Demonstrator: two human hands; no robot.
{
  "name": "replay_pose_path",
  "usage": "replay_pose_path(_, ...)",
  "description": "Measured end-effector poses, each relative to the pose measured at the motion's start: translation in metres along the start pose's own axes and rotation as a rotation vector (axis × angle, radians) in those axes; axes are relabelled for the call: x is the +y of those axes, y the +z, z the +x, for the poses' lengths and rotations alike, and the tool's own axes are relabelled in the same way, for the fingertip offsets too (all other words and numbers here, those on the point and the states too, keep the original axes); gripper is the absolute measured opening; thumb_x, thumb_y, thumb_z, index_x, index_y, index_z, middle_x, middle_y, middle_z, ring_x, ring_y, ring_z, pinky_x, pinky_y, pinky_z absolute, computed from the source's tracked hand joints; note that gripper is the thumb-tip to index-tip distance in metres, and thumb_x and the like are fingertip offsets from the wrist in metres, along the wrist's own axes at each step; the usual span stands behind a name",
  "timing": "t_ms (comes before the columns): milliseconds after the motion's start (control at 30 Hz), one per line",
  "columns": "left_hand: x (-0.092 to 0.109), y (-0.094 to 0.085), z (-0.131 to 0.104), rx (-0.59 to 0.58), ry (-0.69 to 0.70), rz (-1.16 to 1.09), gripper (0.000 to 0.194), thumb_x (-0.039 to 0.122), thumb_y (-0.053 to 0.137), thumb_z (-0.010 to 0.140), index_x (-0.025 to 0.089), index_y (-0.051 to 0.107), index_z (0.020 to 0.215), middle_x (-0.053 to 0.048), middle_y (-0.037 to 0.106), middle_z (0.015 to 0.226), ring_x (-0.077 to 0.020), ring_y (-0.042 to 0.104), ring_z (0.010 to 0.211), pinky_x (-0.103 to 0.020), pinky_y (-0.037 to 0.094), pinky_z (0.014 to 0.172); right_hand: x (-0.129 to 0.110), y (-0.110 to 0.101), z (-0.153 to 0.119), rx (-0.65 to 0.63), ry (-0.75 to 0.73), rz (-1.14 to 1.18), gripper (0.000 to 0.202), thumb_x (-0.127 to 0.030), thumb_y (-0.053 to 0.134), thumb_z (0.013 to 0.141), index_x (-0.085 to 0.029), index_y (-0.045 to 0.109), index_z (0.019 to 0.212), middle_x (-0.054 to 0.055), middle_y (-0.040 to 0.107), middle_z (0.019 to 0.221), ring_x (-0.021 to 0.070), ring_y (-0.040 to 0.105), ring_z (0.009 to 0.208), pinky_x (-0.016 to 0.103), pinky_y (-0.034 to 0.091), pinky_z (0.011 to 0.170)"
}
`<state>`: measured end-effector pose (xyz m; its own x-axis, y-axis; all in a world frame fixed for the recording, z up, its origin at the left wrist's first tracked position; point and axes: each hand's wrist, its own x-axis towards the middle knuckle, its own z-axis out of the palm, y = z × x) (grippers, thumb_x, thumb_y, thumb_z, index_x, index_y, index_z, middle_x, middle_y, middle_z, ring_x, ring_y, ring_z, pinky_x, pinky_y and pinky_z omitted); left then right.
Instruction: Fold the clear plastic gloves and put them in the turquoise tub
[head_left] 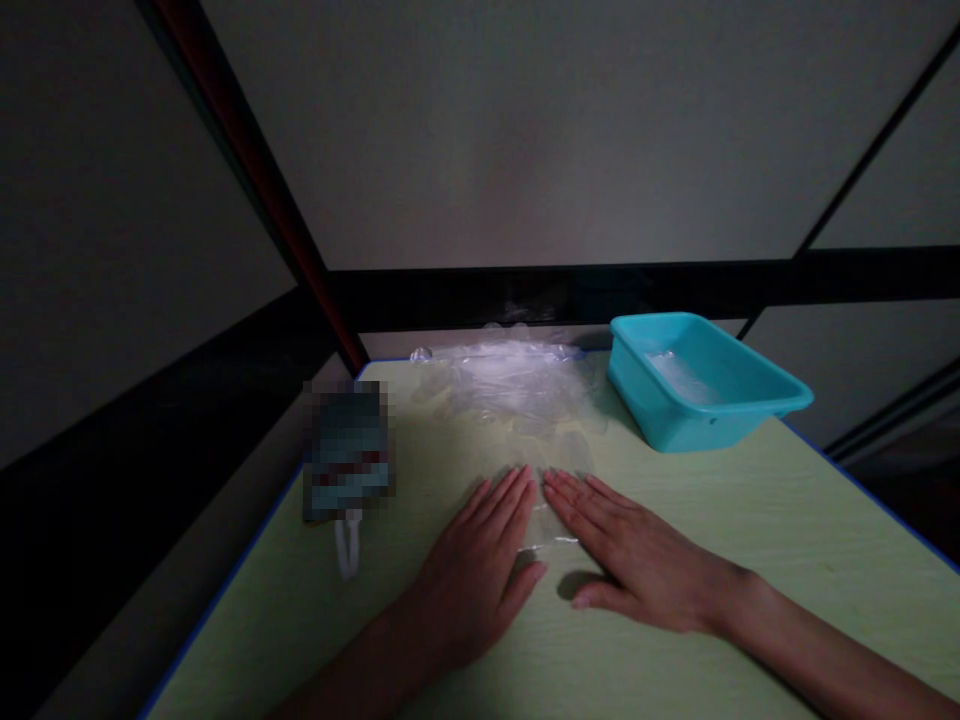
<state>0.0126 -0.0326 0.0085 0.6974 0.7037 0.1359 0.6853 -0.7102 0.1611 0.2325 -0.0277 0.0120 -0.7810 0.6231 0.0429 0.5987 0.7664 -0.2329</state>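
Two hands laid flat, one clear plastic piece [551,528] nearly smoothed.
Between the desk's [795,525] side edges, the piece is touched by the open left hand [472,575] and right hand [649,565], with nothing gripped; its flattening is judged well along. A loose plastic pile [510,378] is left bunched by the far edge, and some plastic [679,375] is held in the turquoise tub [697,430] at the far right corner.

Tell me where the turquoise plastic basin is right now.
In the head view, the turquoise plastic basin sits at the right far edge of the pale green table, just right of the heap of clear plastic.
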Motion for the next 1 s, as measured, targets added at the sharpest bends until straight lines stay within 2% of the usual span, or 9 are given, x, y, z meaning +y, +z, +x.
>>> replay_pose_path(467,-0.005,-0.004,-0.001,-0.151,-0.005,0.05,0.068,0.04,0.043,0.086,0.01,0.014,0.139,-0.012,0.013,0.146,-0.022,0.009,0.133,-0.042,0.016,0.107,0.006,-0.001,-0.005,-0.048,-0.01,0.008,0.08,-0.059,0.034,0.085,-0.01,0.005,0.14,0.015,0.007,0.145,0.0256,0.007,0.133,0.046,0.012,0.108)
replay_pose_path(667,-0.006,-0.001,-0.003,-0.121,0.001,0.053,0.07,0.04,0.046,0.083,0.011,0.015,0.139,-0.012,0.016,0.145,-0.0222,0.01,0.133,-0.043,0.015,0.107,0.006,-0.001,-0.004,-0.068,-0.013,0.024,0.079,-0.058,0.034,0.085,-0.011,0.004,0.14,0.014,0.006,0.145,0.0251,0.008,0.133,0.046,0.008,0.108)
replay_pose_path(800,-0.009,-0.001,-0.002,-0.024,-0.044,0.068,0.073,0.039,0.05,0.08,0.006,0.019,0.137,-0.015,0.019,0.144,-0.024,0.014,0.133,-0.044,0.017,0.107,0.013,-0.008,-0.005,-0.038,-0.018,0.027,0.086,-0.059,0.04,0.082,-0.008,0.002,0.14,0.015,0.01,0.145,0.0258,0.011,0.133,0.048,0.009,0.108)
replay_pose_path(867,-0.011,-0.003,-0.002,0.06,-0.075,0.077,0.07,0.036,0.052,0.078,0.004,0.026,0.134,-0.018,0.024,0.142,-0.0262,0.02,0.131,-0.046,0.019,0.106,0.019,-0.018,-0.007,-0.016,-0.021,0.008,0.085,-0.057,0.045,0.081,-0.009,0.009,0.14,0.016,0.018,0.144,0.026,0.017,0.132,0.047,0.013,0.107)
replay_pose_path(900,-0.012,-0.004,-0.002,0.105,-0.085,0.077,0.066,0.033,0.052,0.078,0.003,0.03,0.132,-0.018,0.028,0.14,-0.0267,0.023,0.13,-0.047,0.021,0.105,0.021,-0.024,-0.009,-0.007,-0.031,-0.005,0.077,-0.053,0.047,0.082,-0.01,0.018,0.139,0.015,0.025,0.142,0.0253,0.022,0.13,0.045,0.017,0.106)
replay_pose_path(1000,-0.014,-0.006,-0.002,0.24,-0.08,0.045,0.045,0.023,0.048,0.08,0.007,0.046,0.121,-0.016,0.047,0.129,-0.0256,0.039,0.122,-0.046,0.028,0.103,0.026,-0.038,-0.013,0.015,-0.062,-0.034,0.035,-0.036,0.047,0.088,-0.017,0.052,0.117,0.009,0.052,0.12,0.0212,0.044,0.114,0.038,0.034,0.096)
